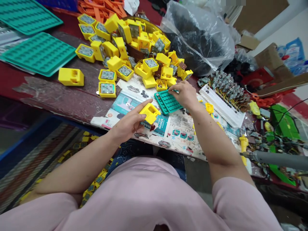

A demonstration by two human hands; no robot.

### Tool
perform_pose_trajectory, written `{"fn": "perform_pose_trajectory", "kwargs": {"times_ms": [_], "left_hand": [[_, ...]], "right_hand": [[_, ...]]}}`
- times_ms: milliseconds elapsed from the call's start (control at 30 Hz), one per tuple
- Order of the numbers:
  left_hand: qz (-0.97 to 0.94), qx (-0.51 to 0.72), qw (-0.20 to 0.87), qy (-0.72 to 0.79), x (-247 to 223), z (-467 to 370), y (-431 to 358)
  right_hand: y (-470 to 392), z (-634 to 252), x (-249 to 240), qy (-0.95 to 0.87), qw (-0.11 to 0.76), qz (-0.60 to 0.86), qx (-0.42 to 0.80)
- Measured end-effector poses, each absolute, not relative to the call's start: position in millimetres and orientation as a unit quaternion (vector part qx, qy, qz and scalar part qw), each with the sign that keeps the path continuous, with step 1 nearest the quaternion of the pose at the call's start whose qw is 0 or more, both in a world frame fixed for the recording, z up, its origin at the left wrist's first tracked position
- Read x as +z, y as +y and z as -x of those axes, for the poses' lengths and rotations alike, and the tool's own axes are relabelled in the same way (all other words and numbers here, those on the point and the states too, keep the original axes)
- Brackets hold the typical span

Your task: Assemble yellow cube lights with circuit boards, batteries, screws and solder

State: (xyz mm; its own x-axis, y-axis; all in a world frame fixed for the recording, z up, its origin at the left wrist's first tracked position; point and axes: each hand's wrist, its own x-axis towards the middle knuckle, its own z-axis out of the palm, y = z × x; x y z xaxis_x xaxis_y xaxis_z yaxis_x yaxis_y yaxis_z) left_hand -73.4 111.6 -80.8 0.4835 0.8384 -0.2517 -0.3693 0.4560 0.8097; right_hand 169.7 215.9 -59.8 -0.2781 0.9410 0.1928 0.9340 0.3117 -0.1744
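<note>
My left hand grips a yellow plastic casing between thumb and fingers, above the printed cardboard sheet. Holes and a cut-out show in the casing's upper face. To its right lies a small green tray with rows of little pockets. My right hand is over the tray's far right part, fingertips pinched together at its surface. Whatever those fingertips hold, if anything, is too small to make out. Several yellow casings with circuit boards, such as one casing, sit beyond my left hand.
A heap of yellow casings fills and surrounds a round basin. Large green trays lie at the left. A clear plastic bag stands behind; a white rack with wired boards is right, near a grey screwdriver.
</note>
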Motion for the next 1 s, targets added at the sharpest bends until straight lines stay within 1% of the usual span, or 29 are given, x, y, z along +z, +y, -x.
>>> {"fn": "perform_pose_trajectory", "kwargs": {"times_ms": [200, 333, 533, 667, 767, 833, 867, 933, 1000], "left_hand": [[-0.400, 0.386, 0.760, 0.337, -84.7, 75.4, 112.0], [-0.401, 0.408, 0.749, 0.334, -84.5, 73.3, 112.6], [-0.412, 0.403, 0.735, 0.358, -82.3, 70.4, 111.5], [-0.437, 0.395, 0.717, 0.372, -83.2, 68.3, 111.1], [-0.444, 0.388, 0.714, 0.378, -84.7, 65.8, 112.0], [-0.449, 0.379, 0.715, 0.378, -85.5, 63.4, 112.5], [-0.452, 0.375, 0.716, 0.376, -85.8, 61.8, 112.6], [-0.461, 0.370, 0.717, 0.370, -86.1, 57.8, 112.1], [-0.472, 0.370, 0.716, 0.358, -86.5, 53.0, 110.9]], "right_hand": [[213.0, -169.1, -65.9, -0.828, 0.114, 0.547, -0.040], [210.9, -168.0, -64.5, -0.813, 0.100, 0.573, -0.014], [208.5, -169.1, -68.9, -0.799, 0.124, 0.587, 0.040], [203.5, -169.6, -70.2, -0.781, 0.173, 0.595, 0.070], [180.8, -161.9, -60.5, -0.767, 0.261, 0.580, 0.086], [154.7, -152.8, -51.1, -0.774, 0.323, 0.533, 0.112], [140.1, -147.9, -47.0, -0.785, 0.340, 0.502, 0.126], [113.1, -139.7, -42.7, -0.803, 0.354, 0.462, 0.128], [94.1, -135.1, -44.0, -0.817, 0.347, 0.452, 0.089]]}}
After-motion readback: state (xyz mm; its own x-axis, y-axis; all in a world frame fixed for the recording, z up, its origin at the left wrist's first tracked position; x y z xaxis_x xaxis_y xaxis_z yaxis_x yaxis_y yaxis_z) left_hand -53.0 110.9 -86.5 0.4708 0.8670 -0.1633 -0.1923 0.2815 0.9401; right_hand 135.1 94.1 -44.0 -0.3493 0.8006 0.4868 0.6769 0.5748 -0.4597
